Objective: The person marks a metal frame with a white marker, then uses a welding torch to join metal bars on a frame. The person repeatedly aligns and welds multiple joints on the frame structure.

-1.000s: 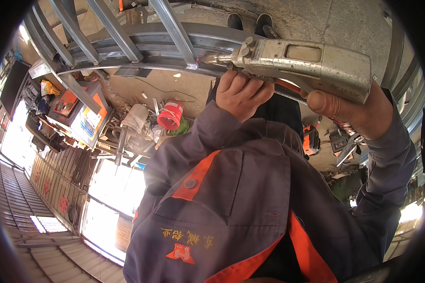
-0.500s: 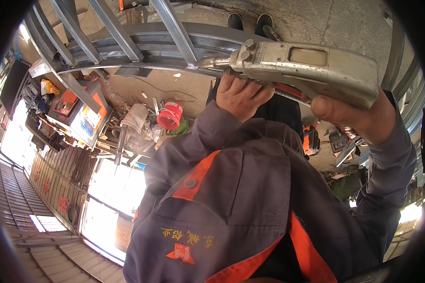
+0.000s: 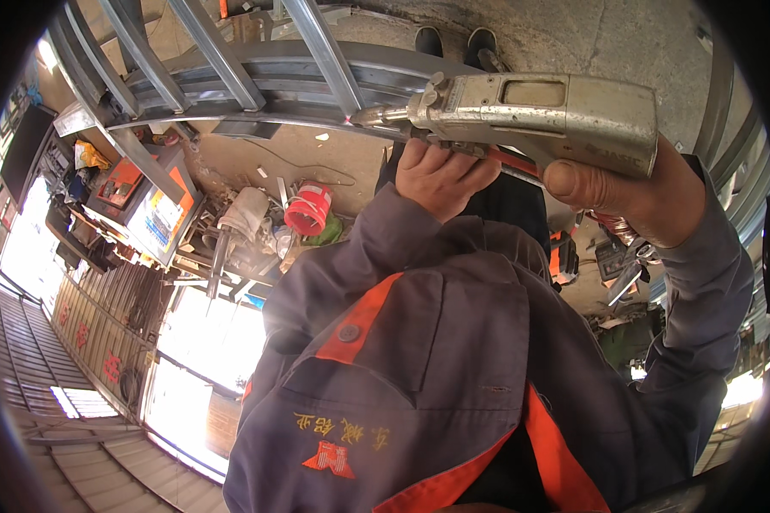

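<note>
A worn metal handheld welding gun (image 3: 565, 115) lies across the upper middle, its nozzle pointing left. The nozzle tip meets the foot of an upright metal bar (image 3: 321, 56), where it joins a curved metal rail (image 3: 291, 114); a small reddish bright spot shows there. My left hand (image 3: 447, 178) is closed under the front of the gun, fingers curled against its underside. At the rear, my right hand (image 3: 637, 195) wraps the gun from below, thumb along its near side. The gun body hides part of my right fingers.
Several more metal bars (image 3: 218, 56) rise from the rail at the upper left. Below it are a red bucket (image 3: 307, 209), scrap pieces and a cluttered cabinet (image 3: 150, 201). Two dark shoes (image 3: 481, 43) show beyond the rail. Tools (image 3: 620, 269) lie at the right.
The gun's rear and my right hand have shifted slightly left, and the nozzle tip a little left too. A small reddish glow now shows at the tip. My left hand has barely moved.
</note>
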The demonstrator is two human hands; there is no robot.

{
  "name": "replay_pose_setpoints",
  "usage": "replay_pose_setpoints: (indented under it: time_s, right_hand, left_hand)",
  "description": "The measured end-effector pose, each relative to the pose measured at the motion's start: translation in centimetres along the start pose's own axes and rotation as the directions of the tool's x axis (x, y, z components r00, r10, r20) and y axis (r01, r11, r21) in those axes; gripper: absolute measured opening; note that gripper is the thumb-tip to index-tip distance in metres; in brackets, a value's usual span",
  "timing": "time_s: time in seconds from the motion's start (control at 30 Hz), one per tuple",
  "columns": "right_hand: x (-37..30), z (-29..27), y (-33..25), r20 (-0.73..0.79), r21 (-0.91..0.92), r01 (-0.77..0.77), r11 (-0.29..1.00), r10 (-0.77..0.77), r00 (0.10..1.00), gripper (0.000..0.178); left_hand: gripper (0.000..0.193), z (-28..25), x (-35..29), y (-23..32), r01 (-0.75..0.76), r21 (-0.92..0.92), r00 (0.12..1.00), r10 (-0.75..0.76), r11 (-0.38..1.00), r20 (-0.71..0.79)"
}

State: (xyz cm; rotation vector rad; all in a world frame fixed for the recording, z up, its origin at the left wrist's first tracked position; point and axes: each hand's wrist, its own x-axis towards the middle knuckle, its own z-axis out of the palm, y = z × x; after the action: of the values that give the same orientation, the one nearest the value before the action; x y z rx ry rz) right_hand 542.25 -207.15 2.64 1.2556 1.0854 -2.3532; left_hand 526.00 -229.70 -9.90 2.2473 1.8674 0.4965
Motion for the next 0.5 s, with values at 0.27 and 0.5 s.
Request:
replay_pose_setpoints:
  time_s: [0.27, 0.5]
  right_hand:
    - [0.01, -0.39, -0.92, 0.098, 0.034, -0.053, 0.998, 0.049, 0.994, 0.054]
    - [0.12, -0.25, -0.91, 0.119, 0.043, -0.006, 0.999, 0.001, 0.993, 0.053]
  left_hand:
    - [0.023, 0.17, -0.39, 0.01, -0.001, -0.024, 1.000, 0.001, 1.000, -0.002]
    - [0.023, 0.45, -0.32, 0.25, 0.019, 0.035, 1.000, -0.018, 0.999, -0.015]
